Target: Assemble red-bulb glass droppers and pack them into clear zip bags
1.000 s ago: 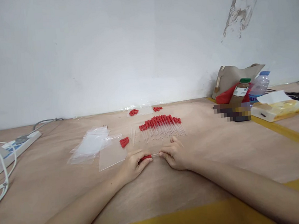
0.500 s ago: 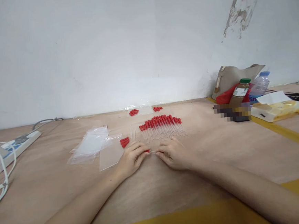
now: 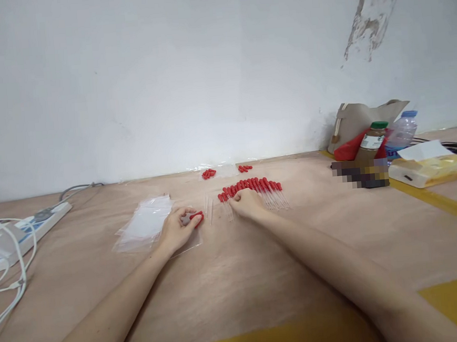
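My left hand (image 3: 177, 228) is over several loose red rubber bulbs (image 3: 199, 215) on a clear plastic bag (image 3: 190, 243). Its thumb touches the bulbs, while the index finger curves above them, apart from the thumb. My right hand (image 3: 247, 203) is at the near left side of a row of red-topped droppers (image 3: 267, 186), fingertips pinched on one dropper there. The hand hides part of that dropper and of the row. A few thin clear tubes (image 3: 209, 210) without bulbs lie between my hands.
Flat clear bags (image 3: 147, 222) are piled at left, near a power strip (image 3: 54, 219) with white cables (image 3: 20, 261). More red bulbs (image 3: 208, 174) lie by the wall. Bottles (image 3: 372, 141), a grey bag (image 3: 366, 112) and a tissue pack (image 3: 430, 168) stand at right.
My hands have moved apart from the dropper they held together. The left went to the loose bulbs, the right forward to the dropper row. The view has shifted slightly.
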`<state>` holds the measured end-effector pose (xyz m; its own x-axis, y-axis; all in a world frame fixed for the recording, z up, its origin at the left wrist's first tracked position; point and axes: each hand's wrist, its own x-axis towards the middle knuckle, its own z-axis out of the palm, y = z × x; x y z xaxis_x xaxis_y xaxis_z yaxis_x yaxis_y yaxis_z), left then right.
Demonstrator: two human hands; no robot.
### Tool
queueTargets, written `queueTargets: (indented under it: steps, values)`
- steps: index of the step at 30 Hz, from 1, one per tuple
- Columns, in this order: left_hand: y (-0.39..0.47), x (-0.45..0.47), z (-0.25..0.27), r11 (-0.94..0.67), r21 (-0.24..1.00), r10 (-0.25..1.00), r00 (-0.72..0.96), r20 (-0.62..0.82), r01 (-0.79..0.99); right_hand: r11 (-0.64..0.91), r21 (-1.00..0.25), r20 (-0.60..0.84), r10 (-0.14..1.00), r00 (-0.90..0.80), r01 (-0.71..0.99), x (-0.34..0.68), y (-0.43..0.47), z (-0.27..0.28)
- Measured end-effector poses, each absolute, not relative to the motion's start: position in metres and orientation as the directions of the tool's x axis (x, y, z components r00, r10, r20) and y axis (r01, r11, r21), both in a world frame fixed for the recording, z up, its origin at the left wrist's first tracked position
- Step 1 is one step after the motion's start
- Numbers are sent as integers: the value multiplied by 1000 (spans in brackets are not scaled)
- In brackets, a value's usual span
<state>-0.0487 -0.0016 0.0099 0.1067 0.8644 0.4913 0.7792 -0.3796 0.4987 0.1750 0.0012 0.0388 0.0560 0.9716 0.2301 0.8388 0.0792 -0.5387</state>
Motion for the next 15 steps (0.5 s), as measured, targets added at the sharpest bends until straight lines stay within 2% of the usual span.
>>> queueTargets:
  steps: [6, 15]
  values:
    - [-8, -43, 7, -412, 465, 867, 180, 465, 783, -7, -409, 233, 966, 111, 913, 152, 22, 29]
    - [-10, -40, 9, -445, 449, 856, 221, 467, 775, 38, -305, 289, 956, 55, 951, 154, 18, 23]
